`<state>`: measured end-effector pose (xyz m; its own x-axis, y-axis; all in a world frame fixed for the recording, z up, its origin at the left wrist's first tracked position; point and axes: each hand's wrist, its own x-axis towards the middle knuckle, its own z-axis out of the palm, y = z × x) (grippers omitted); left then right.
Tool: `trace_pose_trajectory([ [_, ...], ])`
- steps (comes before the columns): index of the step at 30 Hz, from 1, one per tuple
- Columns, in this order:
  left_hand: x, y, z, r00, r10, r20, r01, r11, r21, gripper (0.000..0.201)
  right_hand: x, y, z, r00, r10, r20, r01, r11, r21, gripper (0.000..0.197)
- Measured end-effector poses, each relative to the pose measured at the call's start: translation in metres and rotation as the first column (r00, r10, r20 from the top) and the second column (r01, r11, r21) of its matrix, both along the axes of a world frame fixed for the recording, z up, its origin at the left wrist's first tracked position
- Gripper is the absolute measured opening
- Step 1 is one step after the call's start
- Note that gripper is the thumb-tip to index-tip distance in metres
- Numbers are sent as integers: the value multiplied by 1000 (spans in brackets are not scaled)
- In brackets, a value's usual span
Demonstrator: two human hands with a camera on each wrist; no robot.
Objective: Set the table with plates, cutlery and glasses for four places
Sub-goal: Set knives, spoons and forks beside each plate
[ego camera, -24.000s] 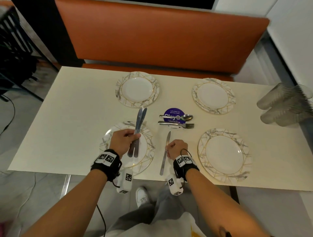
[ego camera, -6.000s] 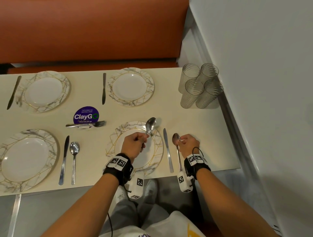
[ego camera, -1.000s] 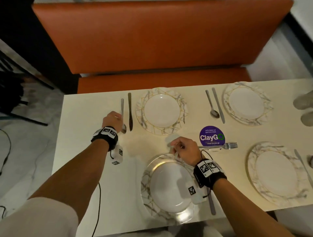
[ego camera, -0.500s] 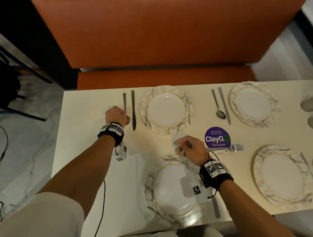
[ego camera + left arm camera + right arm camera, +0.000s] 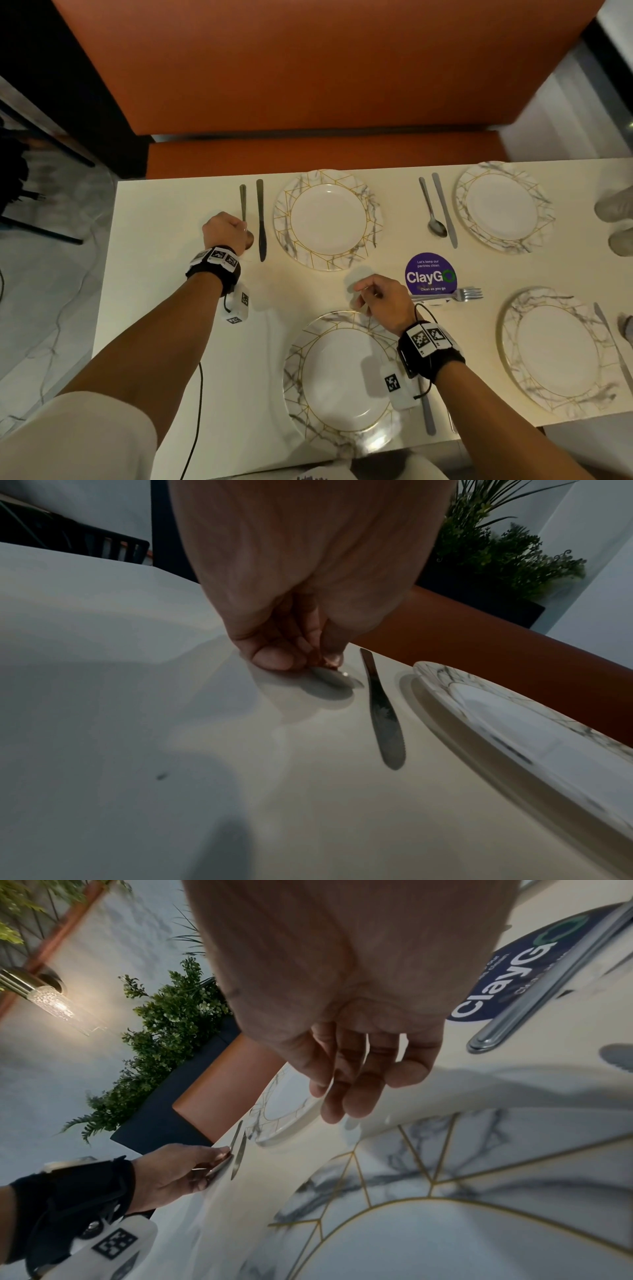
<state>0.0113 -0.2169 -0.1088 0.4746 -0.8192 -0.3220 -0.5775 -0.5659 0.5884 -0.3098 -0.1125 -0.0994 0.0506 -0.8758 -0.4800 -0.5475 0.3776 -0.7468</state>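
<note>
Four marbled plates lie on the white table (image 5: 164, 308). My left hand (image 5: 245, 233) pinches the bowl end of a spoon (image 5: 243, 204) that lies on the table, left of a knife (image 5: 261, 219) and the far left plate (image 5: 328, 219). The left wrist view shows its fingertips (image 5: 274, 660) on the spoon (image 5: 334, 679) beside the knife (image 5: 383, 712). My right hand (image 5: 359, 298) hovers over the far rim of the near left plate (image 5: 342, 377), fingers relaxed and holding nothing. Forks (image 5: 459, 294) lie across a purple sticker (image 5: 430, 275).
The far right plate (image 5: 503, 207) has a spoon (image 5: 433, 219) and a knife (image 5: 445, 212) to its left. A knife (image 5: 613, 342) lies right of the near right plate (image 5: 556, 353). Blurred glasses (image 5: 616, 205) stand at the right edge. An orange bench (image 5: 308, 150) runs behind the table.
My left hand stays on the spoon beside the far left knife. The right hand still hovers by the near plate's rim. Only the head view has shifted a little.
</note>
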Motion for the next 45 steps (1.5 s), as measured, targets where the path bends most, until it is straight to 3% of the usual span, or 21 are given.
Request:
trace_pose_trajectory([
  [11,2,0,-5,1000,24,12,-24,1000,18,20,-12,10,-6,1000,12,-23,-12,1000,14,25],
  [15,0,6,-8,994,57,91,-51,997,-66,19,-20,12,-4,1000,-2,-7,2,1000,14,24],
  [19,-26,17,-1,987,2,161,29,982,-187,16,-29,14,-5,999,-34,8,34,999,-37,25],
  [25,-122,42,10,968,-227,110,251,909,-331,16,-84,21,1,991,-114,-69,107,989,-102,22],
  [33,-273,81,-3,892,-450,-49,430,876,-219,13,-187,9,0,946,-138,-292,77,974,-211,14],
  [35,-308,91,-7,868,-496,-27,481,853,-204,9,-208,3,-3,911,-94,-402,11,979,-204,11],
  [39,-355,106,-21,821,-562,98,571,811,-131,17,-236,-10,-8,759,90,-645,-168,984,-59,37],
  [42,-372,115,-28,802,-564,196,580,814,-34,20,-242,-18,-10,681,253,-687,-279,957,75,34],
  [45,-379,118,-25,811,-542,223,555,832,5,16,-246,-24,-10,707,289,-645,-301,949,96,30],
])
